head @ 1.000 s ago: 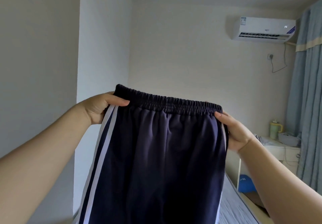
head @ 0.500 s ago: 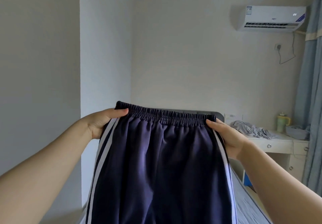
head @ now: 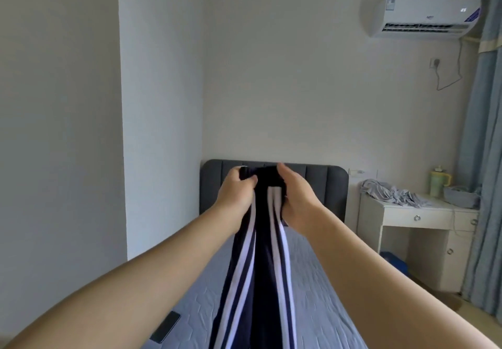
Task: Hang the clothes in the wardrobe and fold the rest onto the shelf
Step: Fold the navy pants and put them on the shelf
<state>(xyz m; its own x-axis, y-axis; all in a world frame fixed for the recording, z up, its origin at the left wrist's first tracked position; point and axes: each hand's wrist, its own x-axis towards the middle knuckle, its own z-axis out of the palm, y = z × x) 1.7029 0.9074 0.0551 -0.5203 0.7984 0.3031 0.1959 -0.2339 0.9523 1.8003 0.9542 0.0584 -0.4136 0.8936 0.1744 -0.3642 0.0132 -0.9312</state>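
Note:
Dark navy track trousers (head: 262,261) with white side stripes hang in front of me over the bed, folded lengthwise so both striped sides face me. My left hand (head: 236,194) grips the waistband on the left, fingers curled round it. My right hand (head: 297,195) holds the waistband's other side, close beside the left hand. The trouser legs run down out of the frame's bottom edge.
A bed with a grey-blue sheet (head: 320,289) and dark headboard (head: 320,177) lies ahead. A black phone (head: 165,327) rests on the sheet at left. A white desk (head: 418,218) at right carries crumpled grey clothing (head: 388,190), a green cup (head: 437,183) and a basket (head: 461,196). Blue curtains (head: 486,158) hang far right.
My two hands have come together, folding the trousers in half lengthwise; before, they held the waistband stretched wide. The trousers also sit lower, and the headboard now shows behind them.

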